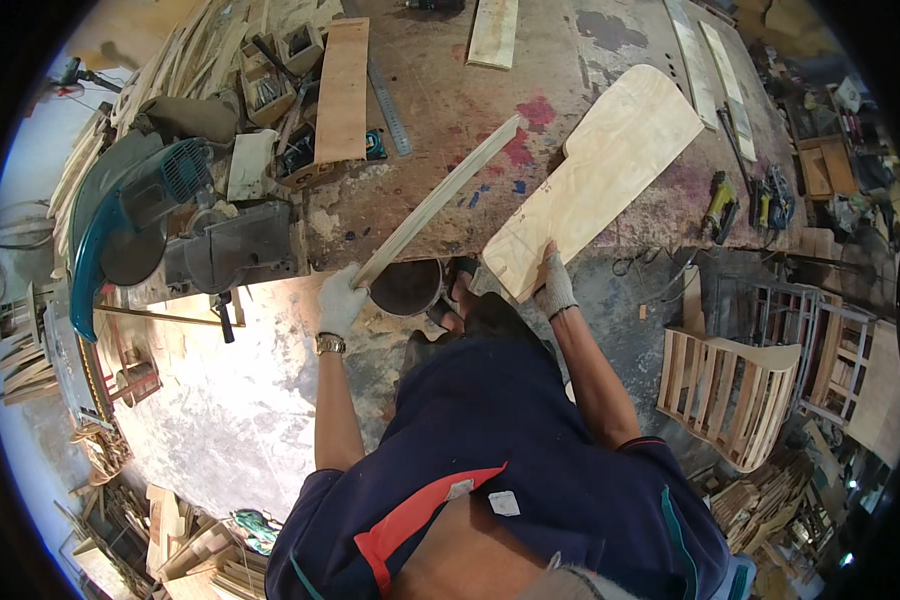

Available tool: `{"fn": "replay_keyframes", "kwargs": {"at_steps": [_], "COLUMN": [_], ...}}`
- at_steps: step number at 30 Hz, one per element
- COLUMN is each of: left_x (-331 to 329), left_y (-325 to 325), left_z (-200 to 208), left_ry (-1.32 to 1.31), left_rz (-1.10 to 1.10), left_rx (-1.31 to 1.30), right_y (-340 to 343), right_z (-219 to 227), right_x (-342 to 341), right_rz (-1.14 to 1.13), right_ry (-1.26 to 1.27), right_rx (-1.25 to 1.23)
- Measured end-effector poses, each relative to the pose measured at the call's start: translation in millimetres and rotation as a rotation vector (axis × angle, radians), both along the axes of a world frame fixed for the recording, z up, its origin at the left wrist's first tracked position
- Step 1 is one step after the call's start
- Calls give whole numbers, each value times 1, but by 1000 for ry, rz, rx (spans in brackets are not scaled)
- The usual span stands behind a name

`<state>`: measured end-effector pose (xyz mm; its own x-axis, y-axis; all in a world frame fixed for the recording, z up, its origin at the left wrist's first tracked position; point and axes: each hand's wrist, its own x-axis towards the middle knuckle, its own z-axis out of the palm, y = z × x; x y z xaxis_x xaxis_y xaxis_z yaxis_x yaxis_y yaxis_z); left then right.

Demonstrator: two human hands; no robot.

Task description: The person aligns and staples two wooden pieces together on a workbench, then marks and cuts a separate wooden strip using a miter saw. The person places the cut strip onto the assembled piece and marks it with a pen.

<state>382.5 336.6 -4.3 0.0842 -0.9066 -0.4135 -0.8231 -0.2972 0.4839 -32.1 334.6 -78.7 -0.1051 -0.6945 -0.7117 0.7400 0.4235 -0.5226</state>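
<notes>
My left hand [343, 301], in a pale work glove, grips the near end of a thin wooden strip [440, 198]. The strip slants up and to the right over the workbench [430, 90]. In my gloved right hand [556, 284] is the near end of a wide, paddle-shaped plywood board [610, 165]. Its broad rounded end reaches away to the right across the bench, and a notch shows on its left edge. My right fingers are partly hidden beneath the board; the thumb lies on top.
A teal miter saw [135, 225] stands left of the bench. Near it are a wooden box of tools [270, 90], a plywood strip [342, 90] and a steel ruler [390, 110]. Yellow-handled tools [718, 205] lie at the right edge. A slatted wooden frame [727, 390] stands on the floor.
</notes>
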Motion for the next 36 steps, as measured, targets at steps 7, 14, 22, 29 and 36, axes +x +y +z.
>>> {"fn": "replay_keyframes", "kwargs": {"at_steps": [7,14,22,29,36], "left_x": [-37,-42,-140,-284,-333], "left_y": [-23,-69,-168,-352,-452], "left_z": [3,15,31,-14,-55], "left_ry": [-211,-357,-109,-208,-498], "left_rz": [-140,74,29,-58,33], "left_rx": [-286,-306,-655,-297,-420], "right_y": [-16,-25,-50,-52,-43], "right_z": [50,37,24,16,19], "right_x": [6,16,-40,-95,-123], "right_rz": [1,-104,394,515,786], "right_ry": [-26,30,-110,-743,108], "right_rx": [-132,-143,72,73,-36]}}
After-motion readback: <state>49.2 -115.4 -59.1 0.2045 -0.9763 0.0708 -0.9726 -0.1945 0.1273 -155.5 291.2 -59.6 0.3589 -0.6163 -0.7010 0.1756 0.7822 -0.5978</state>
